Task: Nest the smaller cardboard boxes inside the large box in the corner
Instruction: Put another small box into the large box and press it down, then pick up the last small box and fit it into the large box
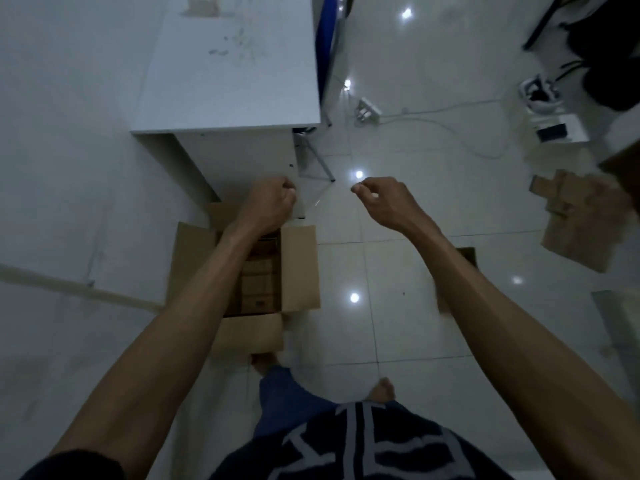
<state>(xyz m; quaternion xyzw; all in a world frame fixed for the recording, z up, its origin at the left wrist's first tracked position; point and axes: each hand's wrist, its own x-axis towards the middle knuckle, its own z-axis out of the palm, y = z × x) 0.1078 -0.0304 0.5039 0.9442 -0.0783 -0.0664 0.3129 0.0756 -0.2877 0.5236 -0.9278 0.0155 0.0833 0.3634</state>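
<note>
A person is standing barefoot on a glossy white tile floor (398,323), looking down with both arms stretched forward. The large box (301,268) is sitting open at about 9 o'clock from the middle of the view, its four flaps folded outward, tucked against the foot of a white desk (228,74) that is filling the 12 o'clock area. Inside it, smaller boxes (256,282) are lying stacked in a row, brown and dim in the shadow.

The left hand (268,202) is hovering over the far edge of the large box, its fingers curled into a loose fist that is holding nothing visible. The right hand (384,199) is hanging over bare floor toward 1 o'clock, well apart from the box, its fingers bent inward with the thumb and forefinger nearly meeting, also empty as far as can be seen.

At 3 o'clock a loose pile of cardboard pieces (578,216) is lying on the floor, blurred. A power strip (369,110) with a white cable is resting near 1 o'clock, beside the desk's metal leg.
</note>
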